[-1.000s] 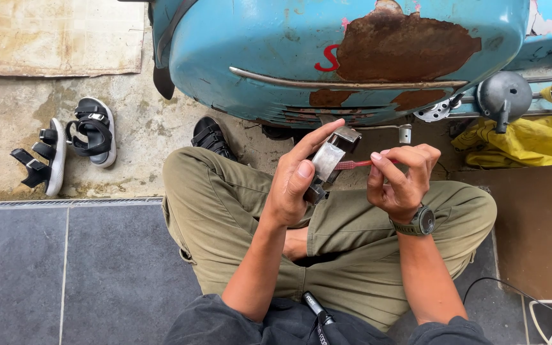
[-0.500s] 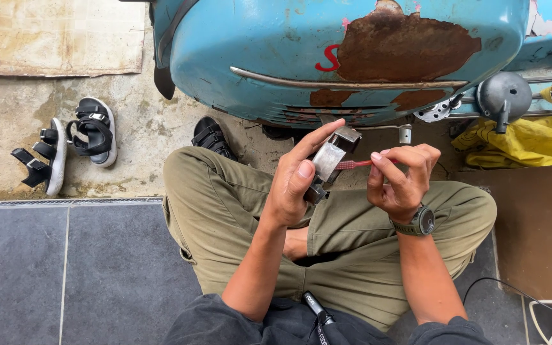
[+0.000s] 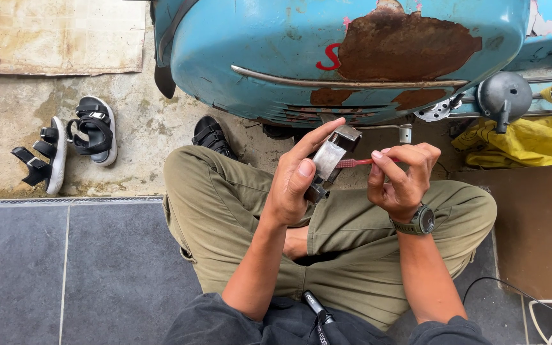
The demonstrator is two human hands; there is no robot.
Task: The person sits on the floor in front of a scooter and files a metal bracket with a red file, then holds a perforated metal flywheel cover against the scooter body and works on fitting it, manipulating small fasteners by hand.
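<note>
Your left hand (image 3: 295,185) grips a small metal part (image 3: 329,160) in front of the blue scooter body (image 3: 327,51), forefinger extended along its upper edge. Your right hand (image 3: 400,182) pinches a thin red brush (image 3: 352,163), its tip touching the part's face. Judged step: cleaning that face; the next stroke calls for a steady grip and light pressure. Beyond, sandals (image 3: 71,144) lie left of the scooter body, a yellow cloth (image 3: 531,137) right. Compared with the earlier frames, nothing has visibly shifted.

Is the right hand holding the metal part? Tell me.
No, the left hand grips the metal part; the right hand pinches a thin red brush.
</note>
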